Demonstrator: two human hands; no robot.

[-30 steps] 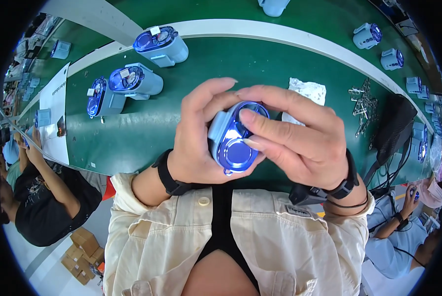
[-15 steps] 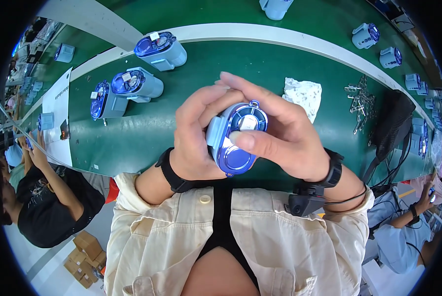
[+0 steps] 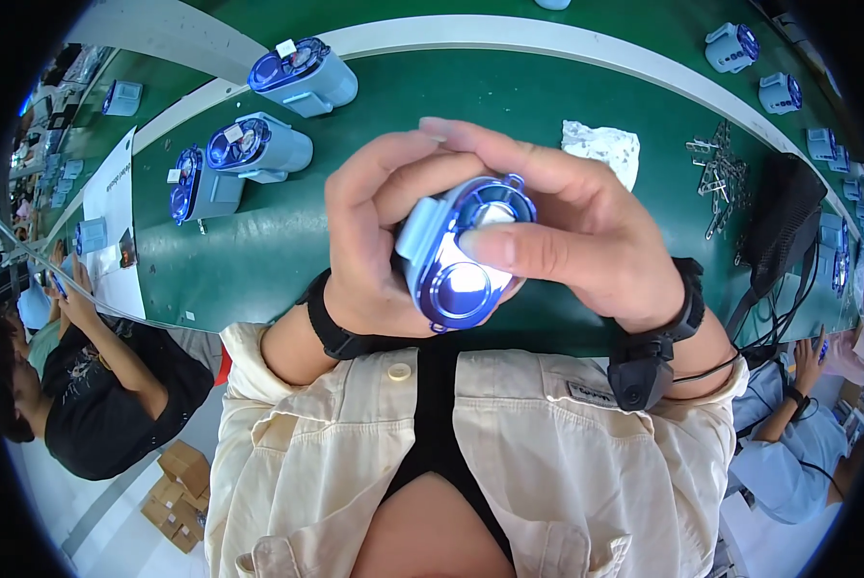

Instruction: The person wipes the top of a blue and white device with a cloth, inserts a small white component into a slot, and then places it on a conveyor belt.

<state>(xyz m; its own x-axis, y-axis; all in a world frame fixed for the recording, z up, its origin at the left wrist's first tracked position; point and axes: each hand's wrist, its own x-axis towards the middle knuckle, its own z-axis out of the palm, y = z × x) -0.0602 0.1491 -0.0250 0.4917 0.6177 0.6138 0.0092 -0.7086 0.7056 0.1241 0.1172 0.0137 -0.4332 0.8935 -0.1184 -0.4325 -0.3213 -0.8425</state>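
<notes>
I hold a light-blue plastic device with a shiny dark-blue oval face (image 3: 451, 289) in front of my chest, its face turned up toward me. My left hand (image 3: 359, 246) wraps its left side and underside. From the right, my right hand (image 3: 596, 222) curls around the far end, the thumb lying on the face over a pale round part. The fingertips of both hands meet beyond the device. Its underside is hidden in my palms. Three similar devices (image 3: 302, 82) stand on the green table to the left, each with a small white tag on top.
Right of my hands lie a crumpled white sheet (image 3: 600, 152), a heap of small metal pieces (image 3: 719, 178) and a black mesh bag (image 3: 784, 231) with cables. A pale rail (image 3: 490, 34) crosses behind. Co-workers sit at left (image 3: 114, 395) and right (image 3: 788, 453).
The device tilts a little and a bright glare now covers its face. My right thumb lies further across the face, and my right wrist has shifted slightly outward.
</notes>
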